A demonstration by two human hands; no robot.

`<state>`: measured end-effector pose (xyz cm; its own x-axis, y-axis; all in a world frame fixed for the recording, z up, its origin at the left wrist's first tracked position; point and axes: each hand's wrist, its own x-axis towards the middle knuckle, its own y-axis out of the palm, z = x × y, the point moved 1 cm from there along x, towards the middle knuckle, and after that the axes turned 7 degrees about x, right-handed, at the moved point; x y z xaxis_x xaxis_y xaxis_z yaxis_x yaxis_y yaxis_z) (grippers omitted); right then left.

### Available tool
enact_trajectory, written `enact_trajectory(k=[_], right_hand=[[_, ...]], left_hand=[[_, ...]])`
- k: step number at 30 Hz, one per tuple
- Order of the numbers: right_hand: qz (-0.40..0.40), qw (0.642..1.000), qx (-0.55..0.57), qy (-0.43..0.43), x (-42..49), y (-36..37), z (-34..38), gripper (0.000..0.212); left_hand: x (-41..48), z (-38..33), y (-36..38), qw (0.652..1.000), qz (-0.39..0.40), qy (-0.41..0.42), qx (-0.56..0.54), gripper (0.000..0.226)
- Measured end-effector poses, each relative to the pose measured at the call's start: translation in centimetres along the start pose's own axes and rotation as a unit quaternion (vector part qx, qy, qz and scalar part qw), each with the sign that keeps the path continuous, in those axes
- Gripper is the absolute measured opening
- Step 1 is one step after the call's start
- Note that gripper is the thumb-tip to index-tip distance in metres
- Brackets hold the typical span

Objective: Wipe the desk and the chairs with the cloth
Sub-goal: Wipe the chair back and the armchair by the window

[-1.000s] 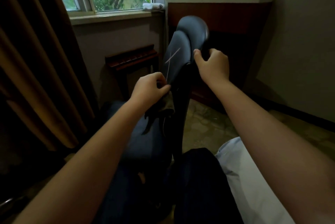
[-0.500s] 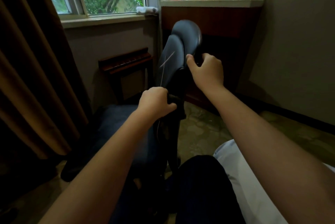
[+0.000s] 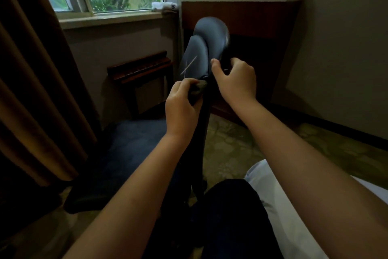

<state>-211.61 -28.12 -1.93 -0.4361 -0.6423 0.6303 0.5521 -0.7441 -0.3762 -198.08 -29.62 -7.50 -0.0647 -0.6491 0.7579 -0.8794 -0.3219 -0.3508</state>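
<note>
Two hands met on a chair (image 3: 212, 30) at centre frame: the left hand (image 3: 180, 107) clutched a bunched grey cloth (image 3: 198, 88) against the near edge of the backrest (image 3: 197, 55), while the right hand (image 3: 235, 82), just beside and slightly higher, curled around that edge. The smooth, padded blue-grey backrest rose from the cloth, its long axis near vertical, so the next stroke would likely run upward. The dark seat (image 3: 130, 153) lay lower left.

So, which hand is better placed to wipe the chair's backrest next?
Left. The left hand grips the cloth right against the backrest; the right hand has no cloth and grips the backrest's rear edge, probably steadying it.
</note>
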Motion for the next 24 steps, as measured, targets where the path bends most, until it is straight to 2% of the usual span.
enact_trajectory(k=[7, 12, 18, 21, 24], right_hand=[[-0.005, 1.0, -0.001, 0.017, 0.2, 0.0, -0.6, 0.041], [0.015, 0.999, -0.008, 0.032, 1.0, -0.5, -0.5, 0.042], [0.014, 1.0, -0.017, 0.014, 0.6, -0.3, -0.4, 0.041], [0.014, 1.0, -0.023, 0.008, 0.4, -0.3, -0.4, 0.04], [0.01, 1.0, -0.017, 0.005, 0.0, -0.4, -0.5, 0.04]], left_hand=[[-1.5, 1.9, 1.8, 0.992, 0.075, -0.003, 0.097, 0.036], [-3.3, 3.8, 1.7, 0.974, 0.164, -0.033, 0.154, 0.032], [-0.7, 0.4, 1.4, 0.999, 0.017, -0.04, -0.008, 0.026], [-0.5, -0.5, 1.9, 1.0, -0.009, -0.019, -0.014, 0.029], [-3.3, 1.0, 2.6, 1.0, 0.007, -0.013, 0.012, 0.035]])
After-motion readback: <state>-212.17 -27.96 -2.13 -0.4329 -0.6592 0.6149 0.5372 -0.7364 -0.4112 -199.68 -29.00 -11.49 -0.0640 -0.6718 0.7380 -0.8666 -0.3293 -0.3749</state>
